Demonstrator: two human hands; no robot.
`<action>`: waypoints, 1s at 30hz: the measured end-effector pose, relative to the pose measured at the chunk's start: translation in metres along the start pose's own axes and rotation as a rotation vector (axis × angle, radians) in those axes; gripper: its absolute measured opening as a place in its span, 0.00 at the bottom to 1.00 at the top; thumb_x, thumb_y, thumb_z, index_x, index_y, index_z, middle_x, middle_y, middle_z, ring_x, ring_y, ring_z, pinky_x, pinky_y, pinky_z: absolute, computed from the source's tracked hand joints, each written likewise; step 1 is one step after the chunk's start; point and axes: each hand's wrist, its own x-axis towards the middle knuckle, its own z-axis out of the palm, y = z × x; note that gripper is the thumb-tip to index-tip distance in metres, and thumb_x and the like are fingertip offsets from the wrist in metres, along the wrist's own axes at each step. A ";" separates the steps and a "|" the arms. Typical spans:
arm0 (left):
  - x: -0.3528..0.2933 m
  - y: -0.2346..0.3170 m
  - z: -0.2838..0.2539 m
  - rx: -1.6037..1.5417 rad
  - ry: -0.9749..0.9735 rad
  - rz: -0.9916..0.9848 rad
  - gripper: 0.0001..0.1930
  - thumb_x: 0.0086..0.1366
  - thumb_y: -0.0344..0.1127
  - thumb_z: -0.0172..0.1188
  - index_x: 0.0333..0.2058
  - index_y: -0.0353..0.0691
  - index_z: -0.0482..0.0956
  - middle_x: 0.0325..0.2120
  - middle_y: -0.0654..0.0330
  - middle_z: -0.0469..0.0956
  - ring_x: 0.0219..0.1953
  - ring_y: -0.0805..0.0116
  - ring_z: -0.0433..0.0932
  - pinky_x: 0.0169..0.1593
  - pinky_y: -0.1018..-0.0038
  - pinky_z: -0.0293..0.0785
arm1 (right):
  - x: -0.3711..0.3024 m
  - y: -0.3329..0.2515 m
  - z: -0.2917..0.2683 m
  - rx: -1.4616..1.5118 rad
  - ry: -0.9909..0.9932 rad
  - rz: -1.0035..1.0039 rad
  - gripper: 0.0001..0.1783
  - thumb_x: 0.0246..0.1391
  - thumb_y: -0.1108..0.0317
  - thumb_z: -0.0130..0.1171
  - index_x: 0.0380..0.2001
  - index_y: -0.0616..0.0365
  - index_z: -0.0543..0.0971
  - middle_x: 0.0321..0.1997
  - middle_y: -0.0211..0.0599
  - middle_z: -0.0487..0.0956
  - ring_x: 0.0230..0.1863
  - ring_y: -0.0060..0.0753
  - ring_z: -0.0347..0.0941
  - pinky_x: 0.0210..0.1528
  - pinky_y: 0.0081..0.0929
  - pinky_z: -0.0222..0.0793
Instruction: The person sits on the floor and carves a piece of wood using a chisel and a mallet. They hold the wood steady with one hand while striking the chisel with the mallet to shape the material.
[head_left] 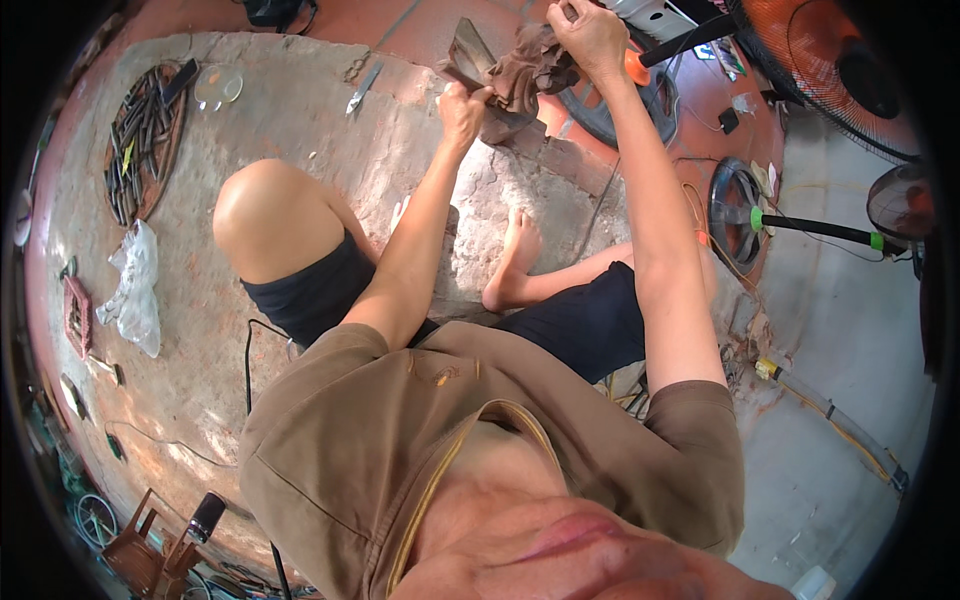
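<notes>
A brown carved piece (528,78), apparently wood, with rippled folds and a flat upright slab at its left end, lies at the far side of the raised slab in front of me. My left hand (462,115) is closed on its near left edge. Over its right end is my right hand (592,40), fingers pinched together; whatever they hold, if anything, is hidden. Left of the carving, a small knife-like metal blade (363,88) rests on the stone beside a dark ring-handled item (355,68).
An oval basket (172,185) of dark slender tools stands at far left, near a clear plastic bag (138,290). An orange fan (850,75) looms at upper right, and a second fan's pole (825,229) crosses the right side. Cables run over the floor.
</notes>
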 end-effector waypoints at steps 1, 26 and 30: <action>-0.005 0.011 -0.003 -0.195 -0.010 -0.175 0.15 0.55 0.38 0.70 0.34 0.30 0.84 0.29 0.53 0.84 0.29 0.63 0.80 0.37 0.66 0.74 | -0.004 0.003 0.001 -0.036 0.018 -0.010 0.11 0.52 0.60 0.58 0.23 0.56 0.77 0.22 0.51 0.78 0.28 0.56 0.77 0.30 0.48 0.70; 0.034 0.056 -0.009 -0.161 -0.059 -0.119 0.15 0.53 0.38 0.71 0.30 0.28 0.84 0.20 0.54 0.81 0.24 0.66 0.79 0.31 0.67 0.74 | -0.007 0.006 0.005 -0.009 0.067 -0.039 0.10 0.50 0.61 0.59 0.23 0.56 0.77 0.21 0.49 0.76 0.27 0.54 0.76 0.30 0.45 0.70; 0.024 0.015 -0.002 0.049 -0.007 0.047 0.15 0.51 0.38 0.70 0.27 0.29 0.83 0.17 0.47 0.80 0.22 0.58 0.81 0.32 0.62 0.75 | -0.004 0.001 0.004 0.002 0.033 -0.015 0.10 0.50 0.61 0.59 0.23 0.56 0.77 0.21 0.49 0.76 0.27 0.54 0.76 0.29 0.45 0.70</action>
